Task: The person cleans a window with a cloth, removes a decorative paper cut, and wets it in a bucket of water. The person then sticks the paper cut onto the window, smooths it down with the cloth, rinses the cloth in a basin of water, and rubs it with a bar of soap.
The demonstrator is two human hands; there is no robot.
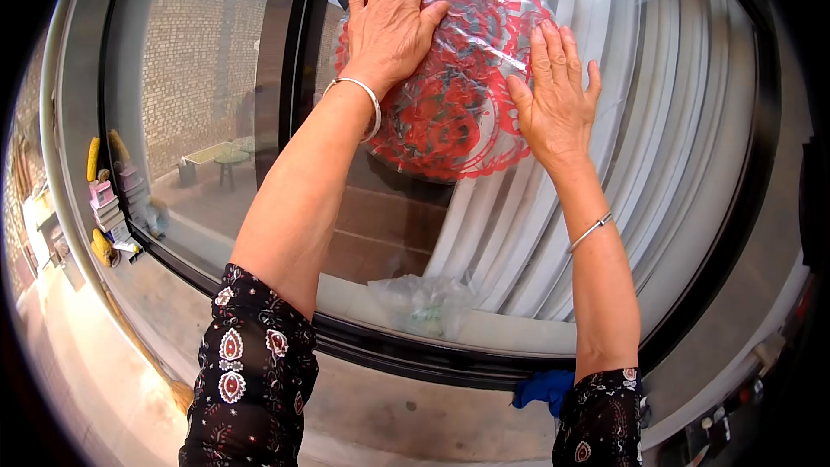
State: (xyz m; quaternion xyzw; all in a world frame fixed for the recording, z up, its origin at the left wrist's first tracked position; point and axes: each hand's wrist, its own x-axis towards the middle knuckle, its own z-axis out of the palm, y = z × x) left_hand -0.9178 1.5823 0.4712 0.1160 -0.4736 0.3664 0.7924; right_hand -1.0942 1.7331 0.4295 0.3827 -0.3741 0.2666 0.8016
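A round red paper-cut window decoration (441, 121) with clear, wrinkled plastic film over it lies against the window glass (380, 242). My left hand (391, 22) is flat on its upper left part, fingers pointing up and thumb apart. At its right edge, my right hand (558, 91) rests with the fingers stretched upward and the thumb on the film. Neither hand grips anything. A bracelet (378, 112) circles my left wrist, and another bracelet (591, 232) is on my right forearm.
Behind the glass hang white curtains (519, 233) and a crumpled clear plastic bag (424, 303). Dark framing (415, 355) borders the window. A blue cloth (545, 391) lies below it. Corn cobs (92, 158) and small boxes (105, 206) stand at the left; a broom (179, 393) leans nearby.
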